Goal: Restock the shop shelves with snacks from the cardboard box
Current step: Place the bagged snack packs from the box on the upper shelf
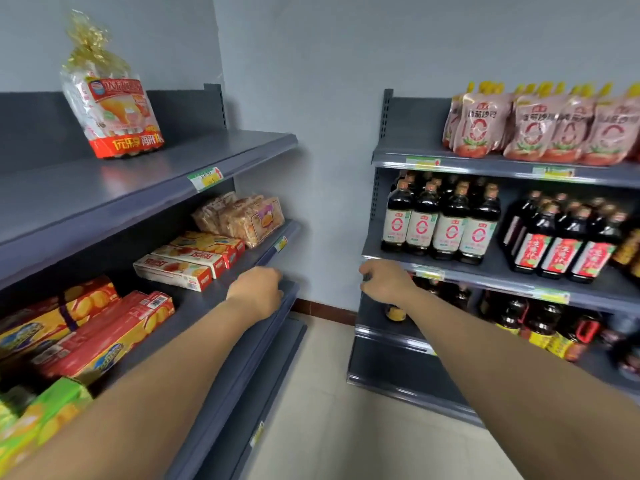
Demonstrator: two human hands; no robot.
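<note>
The left hand (256, 289) rests curled on the biscuit shelf's (202, 306) front edge. The right hand (384, 282) curls at the bottle shelf's (502, 273) left corner. Neither grip is clear; open floor (322, 375) lies between them.

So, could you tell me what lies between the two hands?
Head view: between left hand and right hand, which grips a bottle, only the aisle gap, grey wall and skirting behind.

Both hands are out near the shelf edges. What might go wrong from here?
The right hand is close under the dark bottles with white labels at the front of their grey shelf; lifting it carelessly may knock one off. The left forearm passes close by the red and yellow biscuit boxes; it might drag them forward.
</note>
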